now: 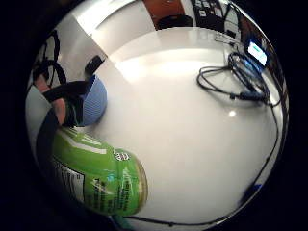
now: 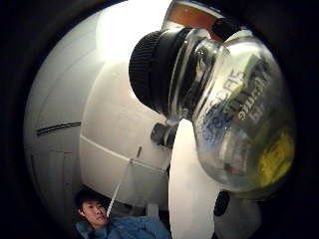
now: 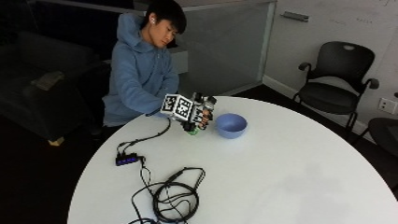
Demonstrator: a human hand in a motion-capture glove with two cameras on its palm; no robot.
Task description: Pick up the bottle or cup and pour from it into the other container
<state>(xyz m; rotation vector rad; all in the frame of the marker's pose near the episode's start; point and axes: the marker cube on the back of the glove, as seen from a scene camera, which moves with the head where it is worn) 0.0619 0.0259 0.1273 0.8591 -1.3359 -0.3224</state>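
**While the gloved hand holds the green bottle, the blue bowl waits just beside it**

Seen from the outside view, a person in a blue hoodie sits at the far side of a round white table (image 3: 280, 168). The right hand (image 3: 198, 116) is raised a little above the tabletop, its fingers curled around a bottle (image 3: 193, 131) with a green label; only the bottle's lower end shows below the hand there. At about three o'clock from the hand, just beside it but apart, stands a blue bowl (image 3: 230, 125), upright on the table.

From the little finger side palm view, the bottle (image 1: 103, 180) fills the near part of the scene, its green label with white print close to the palm, and a fingertip (image 1: 60, 109) presses against its side. The ribbed outer wall of the bowl (image 1: 95, 100) rises just past the bottle.

From the thumb side palm view, the bottle's clear neck and shoulder (image 2: 234, 114) loom large, and a black ribbed cap (image 2: 149, 67) is on its mouth. Whether any liquid sits in the neck, I cannot tell.

Toward seven o'clock from the hand, well apart, a small black hub (image 3: 126, 159) lies on the table, and nearer the front edge a coil of black cable (image 3: 176, 196) rests.
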